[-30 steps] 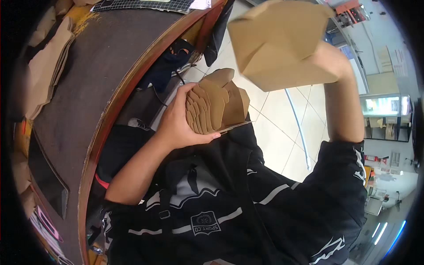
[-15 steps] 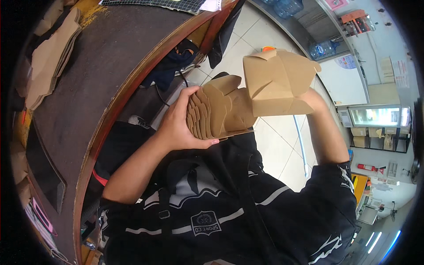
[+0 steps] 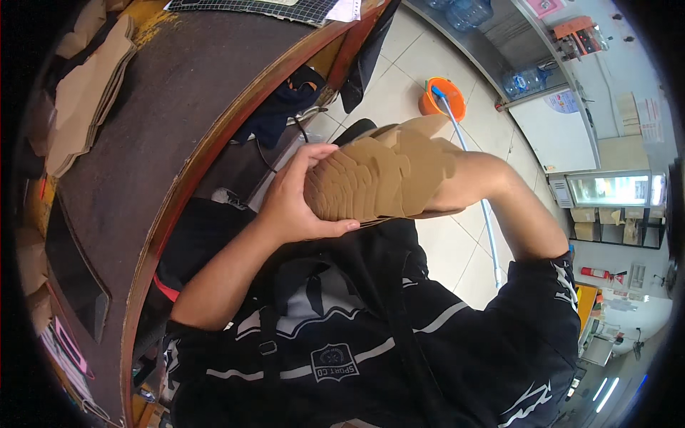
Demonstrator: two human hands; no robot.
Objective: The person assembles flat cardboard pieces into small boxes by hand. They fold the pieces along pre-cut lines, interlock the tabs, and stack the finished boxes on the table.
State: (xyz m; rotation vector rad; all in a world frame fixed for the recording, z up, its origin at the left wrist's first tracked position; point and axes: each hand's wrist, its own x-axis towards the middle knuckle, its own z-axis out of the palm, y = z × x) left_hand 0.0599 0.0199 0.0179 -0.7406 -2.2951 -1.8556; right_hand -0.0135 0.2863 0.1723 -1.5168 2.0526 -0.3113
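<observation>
A stack of nested brown cardboard food boxes (image 3: 357, 182) lies sideways in front of my chest, its flaps fanned in overlapping layers. My left hand (image 3: 291, 196) is closed around the stack's left end, thumb along the lower side and fingers over the upper side. At the opposite end, my right hand (image 3: 460, 184) reaches in against the outermost box (image 3: 421, 167). The flaps of that box cover my right fingers, so their pose cannot be seen.
A dark table (image 3: 193, 78) with a worn wooden edge curves along the left, holding flat brown cardboard sheets (image 3: 89, 96) and a cutting mat (image 3: 250, 8). Beyond my hands, an orange bucket (image 3: 449, 100) with a blue-handled pole (image 3: 487, 228) stands on the tiled floor, near a shelf unit (image 3: 499, 43).
My right hand has brought a separate open box down and left onto the stack's right end, where it now sits nested. The orange bucket has come into fuller view. My left hand keeps its hold.
</observation>
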